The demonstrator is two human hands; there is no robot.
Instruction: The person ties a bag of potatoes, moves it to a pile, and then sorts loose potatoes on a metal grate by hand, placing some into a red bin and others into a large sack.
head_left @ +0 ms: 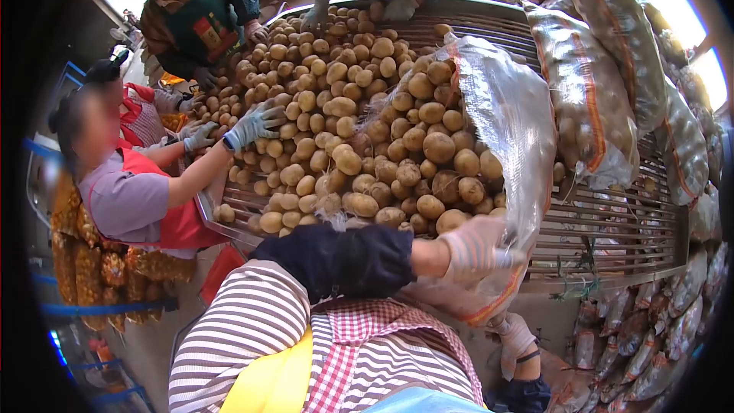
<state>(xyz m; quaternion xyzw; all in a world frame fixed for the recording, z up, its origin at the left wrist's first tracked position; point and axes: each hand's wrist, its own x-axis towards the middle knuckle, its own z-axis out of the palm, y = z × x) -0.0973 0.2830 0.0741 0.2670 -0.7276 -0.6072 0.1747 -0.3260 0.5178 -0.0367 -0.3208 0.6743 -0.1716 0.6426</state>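
A clear plastic sack [508,118] with an orange stripe lies open on the slatted table, its potatoes [440,149] spread out across the slats. My left hand [475,248], in a striped glove, reaches across my body and is closed on the near side of the sack; its fingers are slightly blurred. Lower at the right, my gloved right hand [514,340] grips the sack's end below the table edge. Part of that hand's fingers is hidden by the plastic.
Full potato sacks [581,92] lie on the right of the slatted table [612,237], with more stacked beyond and at lower right. Across and at left, several co-workers stand; one gloved hand [256,124] touches the potatoes. Filled net bags [99,268] stand at left.
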